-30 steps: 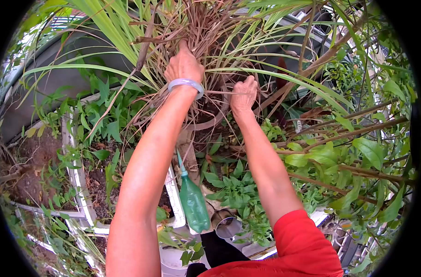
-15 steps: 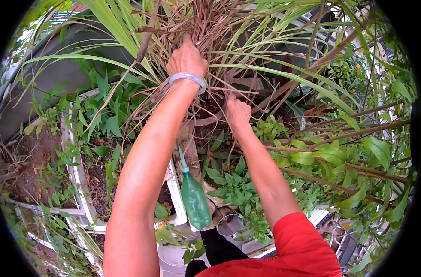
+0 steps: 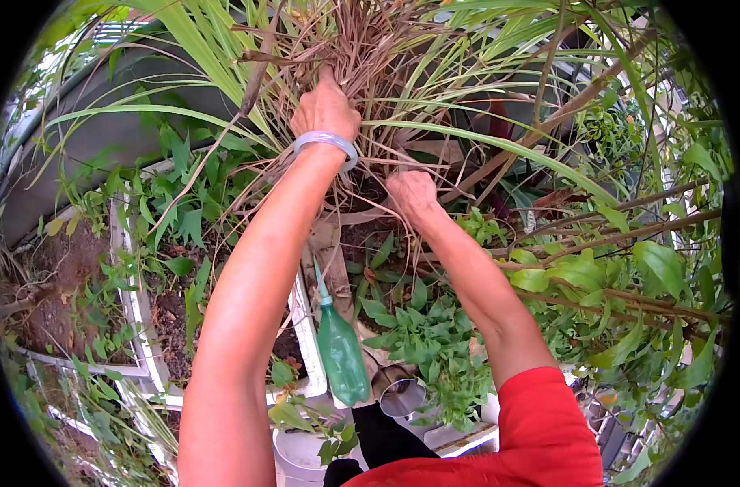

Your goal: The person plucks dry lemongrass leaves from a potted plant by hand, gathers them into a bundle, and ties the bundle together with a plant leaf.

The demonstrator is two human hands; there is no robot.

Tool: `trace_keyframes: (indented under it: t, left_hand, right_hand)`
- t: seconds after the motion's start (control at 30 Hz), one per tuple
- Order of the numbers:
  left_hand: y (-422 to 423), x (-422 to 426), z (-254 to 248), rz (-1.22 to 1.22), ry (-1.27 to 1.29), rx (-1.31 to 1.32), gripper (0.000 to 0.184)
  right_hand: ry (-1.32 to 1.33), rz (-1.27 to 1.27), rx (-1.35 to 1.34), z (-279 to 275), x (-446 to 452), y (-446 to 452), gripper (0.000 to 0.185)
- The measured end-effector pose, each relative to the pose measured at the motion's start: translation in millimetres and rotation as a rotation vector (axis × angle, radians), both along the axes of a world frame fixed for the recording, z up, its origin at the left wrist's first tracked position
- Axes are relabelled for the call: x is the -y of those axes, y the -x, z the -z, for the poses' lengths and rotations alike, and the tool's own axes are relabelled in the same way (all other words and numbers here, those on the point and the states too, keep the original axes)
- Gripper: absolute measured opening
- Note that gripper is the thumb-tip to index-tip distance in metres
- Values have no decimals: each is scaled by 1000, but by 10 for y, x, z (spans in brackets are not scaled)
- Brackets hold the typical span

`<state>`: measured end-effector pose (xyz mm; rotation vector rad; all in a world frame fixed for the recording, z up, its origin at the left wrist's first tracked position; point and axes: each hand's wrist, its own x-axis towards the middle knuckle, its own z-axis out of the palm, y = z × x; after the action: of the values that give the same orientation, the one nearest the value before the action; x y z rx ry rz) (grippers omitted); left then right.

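Stretching well forward, the left hand (image 3: 326, 114) presses against dry leaves (image 3: 368, 53) amid the grass clump (image 3: 214, 58); the right hand (image 3: 412, 191) curls lower, near its base. Fingers hidden, I cannot tell either grip.

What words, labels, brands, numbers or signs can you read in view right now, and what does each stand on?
None: no text can be read anywhere in this view.
Green bottle: no readable label or lettering on the side that shows.
Metal container: no readable marking.
Small pale patch among the plants on the right: too small to tell whether it carries print.
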<state>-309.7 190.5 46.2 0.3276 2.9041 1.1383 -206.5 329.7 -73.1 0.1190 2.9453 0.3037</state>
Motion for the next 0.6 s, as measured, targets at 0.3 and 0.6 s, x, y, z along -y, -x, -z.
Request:
trace_keyframes:
  t: [0.3, 0.6]
  left_hand:
    - [-29, 82, 3, -21, -17, -19, 44]
    - [49, 148, 163, 66, -113, -98, 50]
  right_hand:
    - [217, -251, 178, -28, 594, -538, 8]
    - [288, -279, 13, -39, 652, -920, 14]
